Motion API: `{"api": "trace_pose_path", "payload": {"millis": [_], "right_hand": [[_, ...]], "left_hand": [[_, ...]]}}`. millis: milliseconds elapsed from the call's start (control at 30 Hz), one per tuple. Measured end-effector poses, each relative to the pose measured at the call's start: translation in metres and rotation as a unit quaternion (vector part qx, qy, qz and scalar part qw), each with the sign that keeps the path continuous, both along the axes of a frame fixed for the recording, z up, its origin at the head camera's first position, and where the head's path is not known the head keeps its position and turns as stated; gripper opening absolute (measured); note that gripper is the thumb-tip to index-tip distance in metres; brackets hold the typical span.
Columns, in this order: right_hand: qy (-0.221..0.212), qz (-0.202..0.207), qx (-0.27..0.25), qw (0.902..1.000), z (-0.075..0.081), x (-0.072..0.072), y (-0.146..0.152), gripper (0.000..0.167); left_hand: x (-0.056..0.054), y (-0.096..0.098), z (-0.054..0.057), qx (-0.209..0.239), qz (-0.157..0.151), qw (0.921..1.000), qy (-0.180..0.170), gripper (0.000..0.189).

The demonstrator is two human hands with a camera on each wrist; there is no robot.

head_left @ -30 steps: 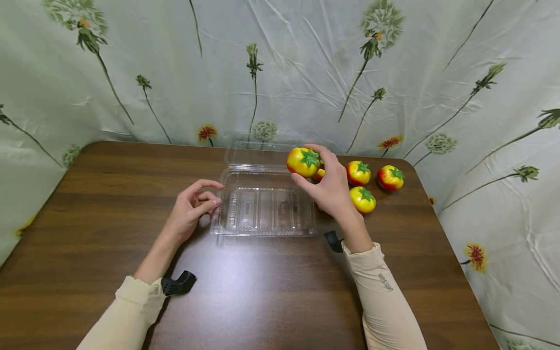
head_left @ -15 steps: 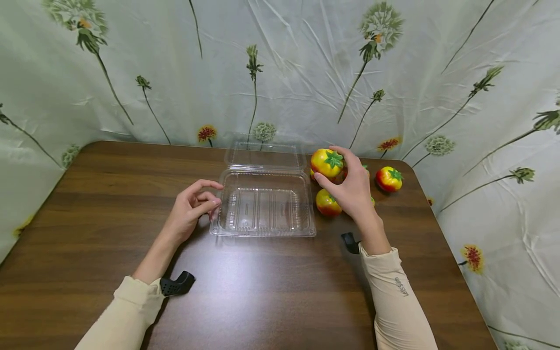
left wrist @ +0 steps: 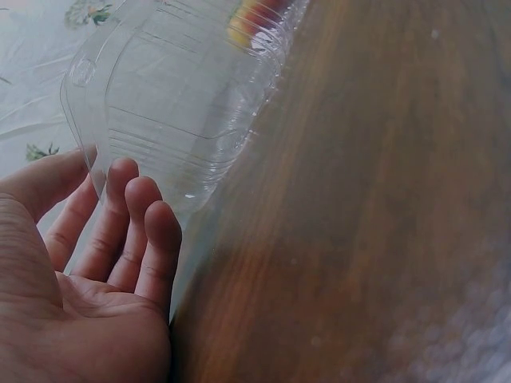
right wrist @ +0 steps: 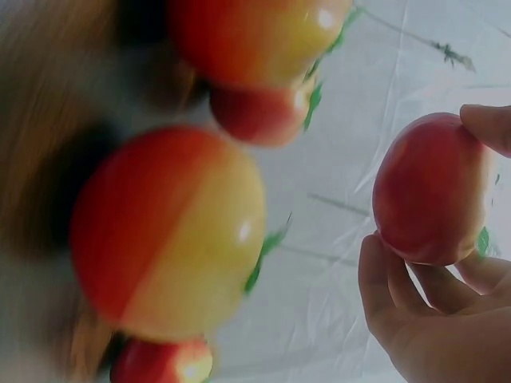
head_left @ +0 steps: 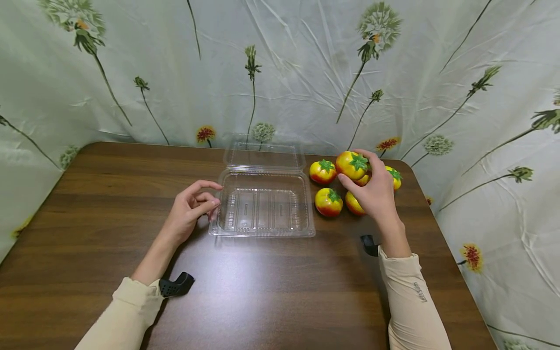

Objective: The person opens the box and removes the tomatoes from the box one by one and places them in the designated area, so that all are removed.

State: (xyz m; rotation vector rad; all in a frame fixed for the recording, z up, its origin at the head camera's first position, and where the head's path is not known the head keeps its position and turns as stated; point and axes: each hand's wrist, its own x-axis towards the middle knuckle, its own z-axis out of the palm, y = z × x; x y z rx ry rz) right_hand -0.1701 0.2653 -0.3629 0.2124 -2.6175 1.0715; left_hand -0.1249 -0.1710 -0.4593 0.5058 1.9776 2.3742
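Note:
My right hand (head_left: 372,187) holds a yellow-and-red toy tomato (head_left: 351,165) with a green star-shaped leaf top. In the right wrist view that tomato (right wrist: 431,191) sits between thumb and fingertips, raised above the others. A clear plastic clamshell container (head_left: 262,232) lies on the table, lid (head_left: 264,155) folded back, nothing inside. At its left rim my left hand (head_left: 192,209) holds the edge; in the left wrist view the rim (left wrist: 89,159) runs between thumb and fingers. Other toy tomatoes stand right of the container, including a back one (head_left: 323,172) and a front one (head_left: 329,202).
Partly behind my right hand are more toy tomatoes, one at the front (head_left: 353,204) and one at the far right (head_left: 394,178). The brown wooden table (head_left: 245,296) ends at a flower-printed cloth (head_left: 175,73) behind and at the right.
My right hand has carried the held tomato rightward, from beside the container's back right corner to above the other tomatoes. Tomatoes it covered now show. The left hand and container stay put.

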Motion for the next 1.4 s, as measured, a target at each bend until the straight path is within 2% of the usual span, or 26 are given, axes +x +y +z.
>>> {"api": "trace_pose_path", "payload": {"millis": [233,667,1067,1400], "right_hand": [[0.008,-0.033,0.017,0.9993,-0.001,0.002,0.023,0.062],[-0.051,-0.104,0.038,0.9925,-0.002,0.012,0.062,0.063],[-0.126,-0.112,0.091,0.9814,0.004,0.012,0.094,0.065],[-0.173,-0.081,0.129,0.9729,0.002,0.011,0.101,0.07]], "left_hand": [[0.0,0.0,0.001,0.002,0.0,1.0,0.0,0.03],[0.0,0.001,-0.001,0.007,-0.002,1.0,-0.003,0.03],[-0.001,0.0,-0.001,0.004,0.002,1.0,0.0,0.03],[0.0,0.0,-0.001,0.006,0.0,1.0,0.002,0.03]]}}
